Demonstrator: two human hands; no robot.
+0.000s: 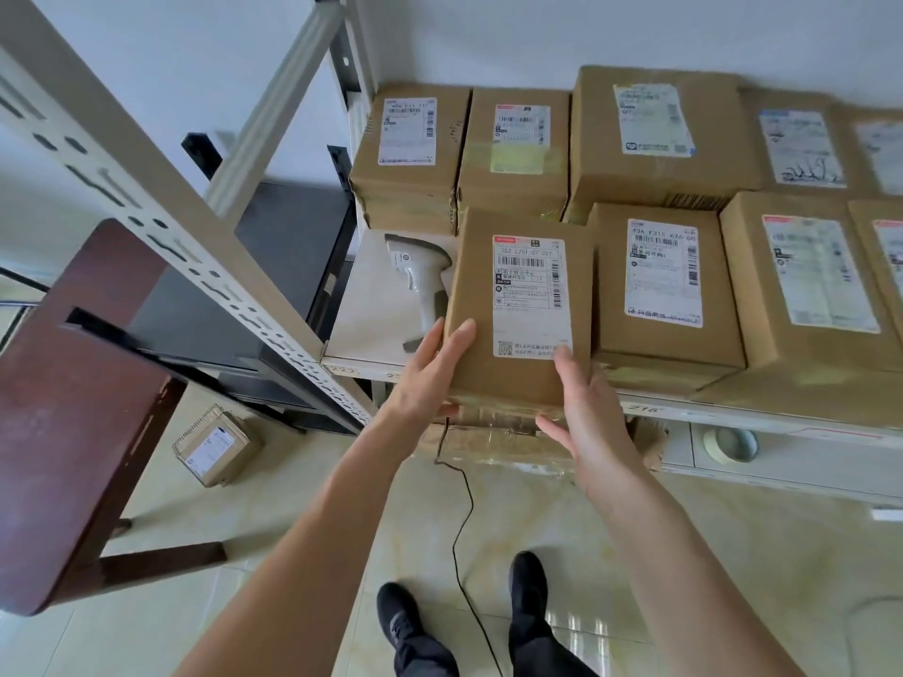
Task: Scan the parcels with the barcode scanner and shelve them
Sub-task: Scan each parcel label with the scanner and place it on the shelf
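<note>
Head view. A cardboard parcel (518, 305) lies label-up at the front edge of the white shelf (361, 329), its near end overhanging the shelf lip. The left hand (430, 368) is flat against the parcel's left near corner, fingers straight and together, touching the top and side. The right hand (581, 408) is at the parcel's right near corner, fingers extended and slightly spread, fingertips on the label's lower edge; neither hand curls round the box.

The barcode scanner (420, 285), grey-white, lies on the shelf just left of the parcel, partly hidden behind it. A black cable (464, 500) hangs from under the shelf edge down to the floor.

To the right, touching the parcel, sits a second labelled box (664, 285); further boxes fill the row to the right and the back row (518, 149) behind.

On the tiled floor, near the shelf upright (161, 207), stands a small box (217, 444). A dark red-brown chair (73, 408) is at left. A tape roll (730, 444) lies on the lower shelf.
</note>
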